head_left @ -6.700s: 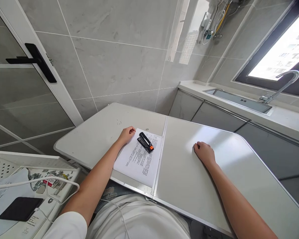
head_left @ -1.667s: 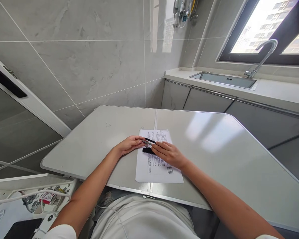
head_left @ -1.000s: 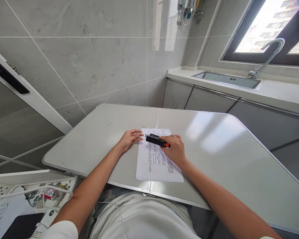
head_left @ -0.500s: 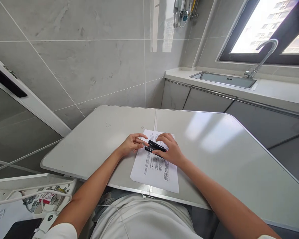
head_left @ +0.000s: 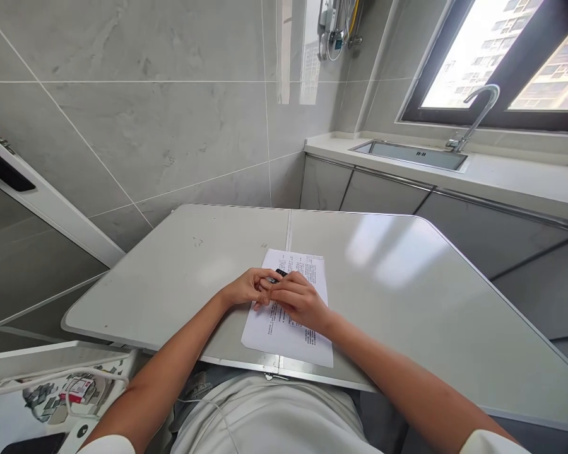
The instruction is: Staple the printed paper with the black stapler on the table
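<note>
A printed sheet of paper [head_left: 307,268] lies on the grey folding table [head_left: 407,271] in front of me. Both hands meet over its left side. My right hand [head_left: 299,301] lies curled over a black stapler [head_left: 280,273], of which only the far tip shows. My left hand [head_left: 247,288] is closed at the stapler's left end, its fingertips touching it and my right hand. The rest of the stapler is hidden under my fingers.
A tiled wall rises behind the table. A counter with a sink [head_left: 409,154] and tap [head_left: 473,116] runs along the right under a window. At lower left a white cart [head_left: 52,384] holds a cable and small packets.
My right hand has closed down over the stapler, hiding most of it, and my left hand has moved in against it. The paper sits slightly nearer and straighter.
</note>
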A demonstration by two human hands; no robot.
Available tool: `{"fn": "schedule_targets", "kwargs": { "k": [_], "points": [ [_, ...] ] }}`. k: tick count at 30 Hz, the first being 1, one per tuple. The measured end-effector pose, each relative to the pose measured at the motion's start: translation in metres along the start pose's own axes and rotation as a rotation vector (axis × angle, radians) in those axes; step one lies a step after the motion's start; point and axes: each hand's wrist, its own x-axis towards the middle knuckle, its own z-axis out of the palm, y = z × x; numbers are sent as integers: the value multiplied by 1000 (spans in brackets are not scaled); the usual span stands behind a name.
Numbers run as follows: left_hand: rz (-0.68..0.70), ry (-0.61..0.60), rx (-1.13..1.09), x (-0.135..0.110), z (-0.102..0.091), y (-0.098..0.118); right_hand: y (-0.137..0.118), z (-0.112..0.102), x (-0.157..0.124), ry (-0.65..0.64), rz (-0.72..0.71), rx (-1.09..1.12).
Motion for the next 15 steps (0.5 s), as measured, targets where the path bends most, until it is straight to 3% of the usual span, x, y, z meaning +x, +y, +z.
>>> {"fn": "schedule_targets", "kwargs": {
  "k": [3, 6, 9, 12, 15],
  "points": [
    [76, 72, 7, 0, -4, 0, 1, -13, 5, 146, 160, 37],
    [199, 295, 51, 1, -10, 0, 18, -41, 7, 302, 373, -8],
    [220, 541, 192, 3, -17, -2, 57, -76, -3, 390, 636, -120],
    [155, 746, 518, 7, -24, -7, 103, -103, -26, 377, 863, -119],
    [48, 871, 828, 13, -30, -15, 141, -114, -51, 318, 959, -229]
  ]
}}
